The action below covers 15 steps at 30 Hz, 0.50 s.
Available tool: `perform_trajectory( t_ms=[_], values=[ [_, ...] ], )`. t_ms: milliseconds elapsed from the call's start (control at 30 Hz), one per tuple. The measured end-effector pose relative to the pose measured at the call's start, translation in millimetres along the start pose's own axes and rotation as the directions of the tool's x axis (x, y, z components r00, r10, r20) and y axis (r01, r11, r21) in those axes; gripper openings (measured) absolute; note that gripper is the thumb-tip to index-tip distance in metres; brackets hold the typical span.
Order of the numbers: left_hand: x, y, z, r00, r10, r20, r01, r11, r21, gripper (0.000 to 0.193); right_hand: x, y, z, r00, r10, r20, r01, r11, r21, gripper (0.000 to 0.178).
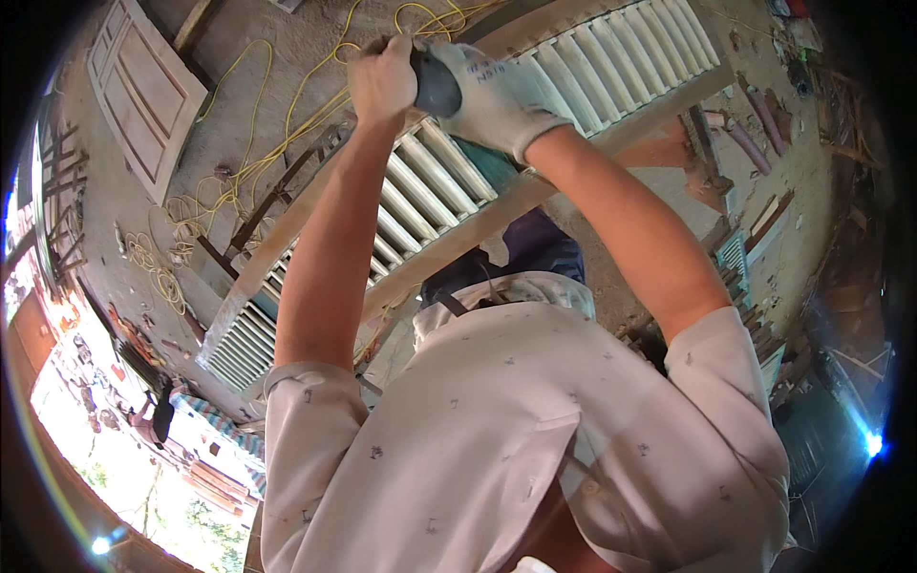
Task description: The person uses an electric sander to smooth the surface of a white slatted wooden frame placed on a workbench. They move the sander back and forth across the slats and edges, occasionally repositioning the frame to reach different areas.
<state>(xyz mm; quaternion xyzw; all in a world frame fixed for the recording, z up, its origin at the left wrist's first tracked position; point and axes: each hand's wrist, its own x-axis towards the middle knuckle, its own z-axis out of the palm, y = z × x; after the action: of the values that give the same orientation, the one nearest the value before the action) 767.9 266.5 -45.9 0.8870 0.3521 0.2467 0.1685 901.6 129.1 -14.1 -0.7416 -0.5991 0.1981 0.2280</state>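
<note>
A long louvered wooden panel point(411, 263) with pale slats lies slantwise across the view, in front of my body. Over its upper part, both hands close round a dark grey, rounded tool point(437, 84); its exact kind is hidden by the fingers. My left hand point(382, 84) wraps the tool's left side. My right hand point(492, 100), in a light work glove with dark marking on its back, grips the right side. Beneath the right wrist, a dark green surface point(492, 164) shows next to the slats.
A panelled wooden door point(148, 91) lies at the far left. Yellow cords point(253, 172) run in loops over the floor beside the louvered panel. Wood offcuts point(702, 158) and scraps are scattered on the right. Bright daylight enters at lower left.
</note>
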Motion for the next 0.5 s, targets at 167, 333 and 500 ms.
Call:
perform_trajectory(
  t_ms=[167, 333, 500],
  values=[
    [7, -94, 20, 0.977, -0.137, 0.166, 0.115, 0.984, 0.133, 0.036, 18, -27, -19, 0.968, -0.027, 0.251, 0.032, 0.999, -0.018, 0.066],
    [20, -39, 0, 0.982, -0.133, 0.136, 0.134, 0.991, -0.003, 0.022, -16, -19, -40, 0.993, 0.087, 0.083, -0.082, 0.995, -0.06, 0.069],
    [8, -27, 9, 0.997, 0.068, 0.033, -0.071, 0.989, 0.132, 0.025, -45, -10, -22, 0.994, 0.112, -0.009, -0.111, 0.962, -0.25, 0.078]
  ],
)
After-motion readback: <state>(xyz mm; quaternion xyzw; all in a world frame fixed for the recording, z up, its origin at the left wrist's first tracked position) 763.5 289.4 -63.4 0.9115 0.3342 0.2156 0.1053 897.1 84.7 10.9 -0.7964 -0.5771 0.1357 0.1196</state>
